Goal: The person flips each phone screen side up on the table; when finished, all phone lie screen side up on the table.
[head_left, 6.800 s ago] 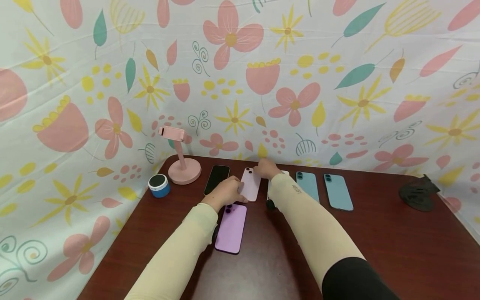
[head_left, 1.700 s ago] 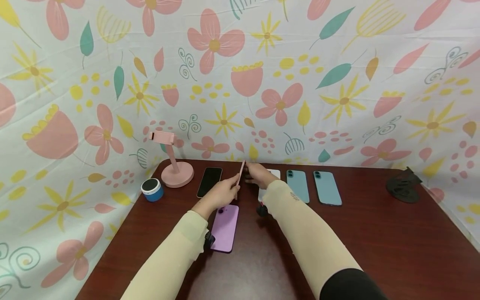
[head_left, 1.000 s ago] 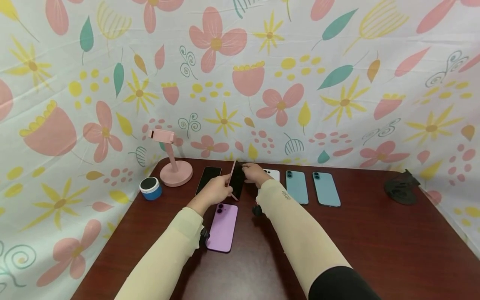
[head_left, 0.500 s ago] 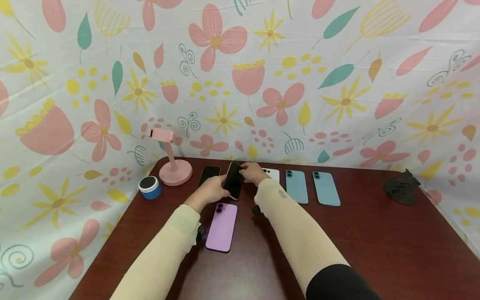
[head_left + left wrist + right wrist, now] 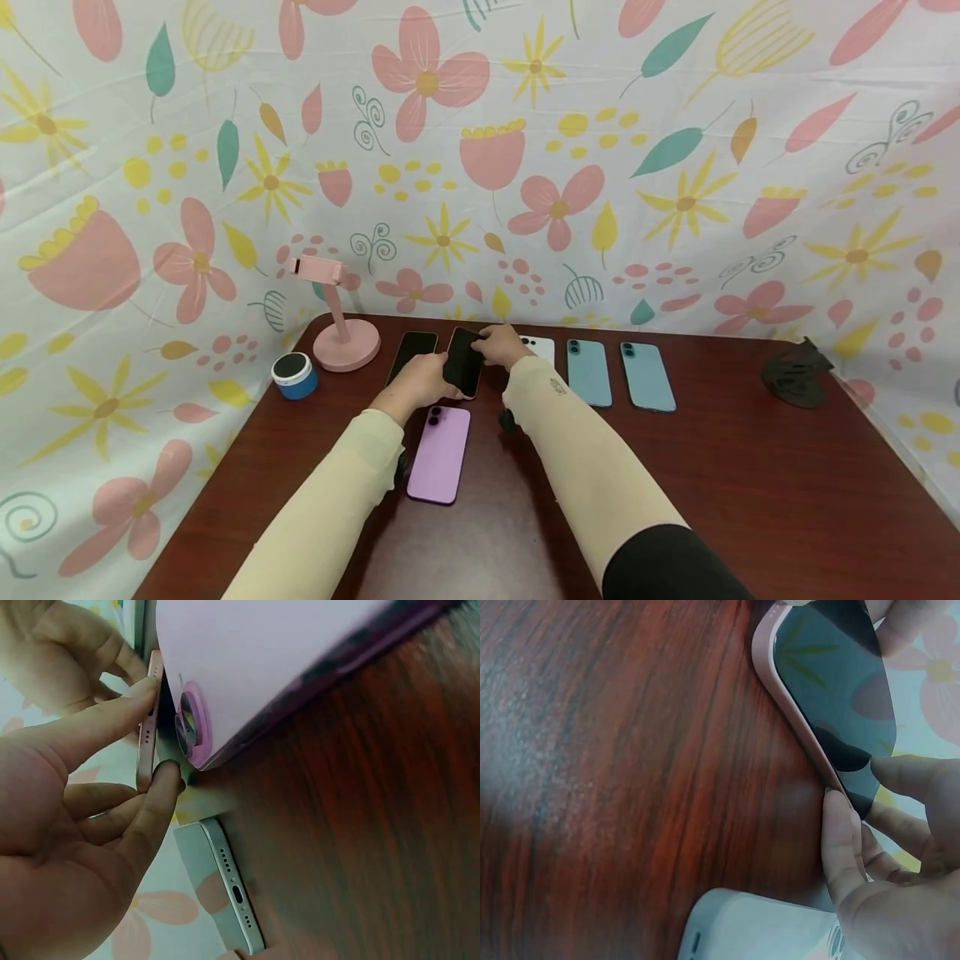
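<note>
A pink-framed smartphone (image 5: 463, 364), black screen facing up, is held between both hands near the table's back edge. My left hand (image 5: 418, 383) grips its lower left part; in the left wrist view the thumb and fingers of the left hand (image 5: 82, 802) pinch the phone's bottom end (image 5: 147, 739). At the upper right side, my right hand (image 5: 501, 346) holds the edge. The right wrist view has the right hand's (image 5: 892, 847) thumb over the screen (image 5: 840, 682) and fingers along the side. A purple phone (image 5: 440, 457) lies back up just in front.
Left of the held phone lies another black-screened phone (image 5: 415, 348). A white phone (image 5: 544, 352), partly behind the right arm, and two blue phones (image 5: 590, 373) lie to the right. A pink phone stand (image 5: 347, 346), a blue jar (image 5: 295, 377) and a black stand (image 5: 797, 375) stand farther out.
The pink phone lay back up at first, then stood on edge between the hands, and has turned over to the left until its screen faces up. The other phones have stayed put.
</note>
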Tool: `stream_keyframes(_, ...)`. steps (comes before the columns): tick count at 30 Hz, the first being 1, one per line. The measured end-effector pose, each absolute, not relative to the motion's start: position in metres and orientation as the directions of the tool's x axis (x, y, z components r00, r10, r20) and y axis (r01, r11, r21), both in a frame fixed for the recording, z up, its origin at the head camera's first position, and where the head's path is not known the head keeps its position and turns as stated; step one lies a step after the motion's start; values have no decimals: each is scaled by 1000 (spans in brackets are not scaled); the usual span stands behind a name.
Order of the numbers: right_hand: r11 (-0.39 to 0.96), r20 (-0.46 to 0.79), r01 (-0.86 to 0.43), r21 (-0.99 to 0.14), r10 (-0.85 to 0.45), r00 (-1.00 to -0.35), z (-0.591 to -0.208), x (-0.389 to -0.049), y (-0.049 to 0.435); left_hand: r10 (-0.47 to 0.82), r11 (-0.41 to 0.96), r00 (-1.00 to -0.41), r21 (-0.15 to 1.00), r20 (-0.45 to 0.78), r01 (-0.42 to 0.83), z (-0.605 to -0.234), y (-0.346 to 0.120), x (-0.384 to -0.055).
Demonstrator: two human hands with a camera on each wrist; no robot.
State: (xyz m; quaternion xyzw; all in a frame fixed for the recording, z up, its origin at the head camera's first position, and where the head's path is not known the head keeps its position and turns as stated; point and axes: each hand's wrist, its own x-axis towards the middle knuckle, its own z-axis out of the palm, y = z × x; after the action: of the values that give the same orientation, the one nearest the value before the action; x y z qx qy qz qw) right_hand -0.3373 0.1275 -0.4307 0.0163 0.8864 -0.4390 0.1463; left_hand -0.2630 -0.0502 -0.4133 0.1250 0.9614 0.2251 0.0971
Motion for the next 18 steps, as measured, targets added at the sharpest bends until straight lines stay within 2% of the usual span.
stream_keyframes(12, 712, -235, 106, -695, -86, -968, -429, -333, 125, 285, 900, -954, 368, -92, 233, -418, -43, -262)
stream_keyframes(18, 744, -213, 77, -664, -88, -973, -430, -333, 124, 280, 901, -957, 365, -76, 235, -420, -44, -261)
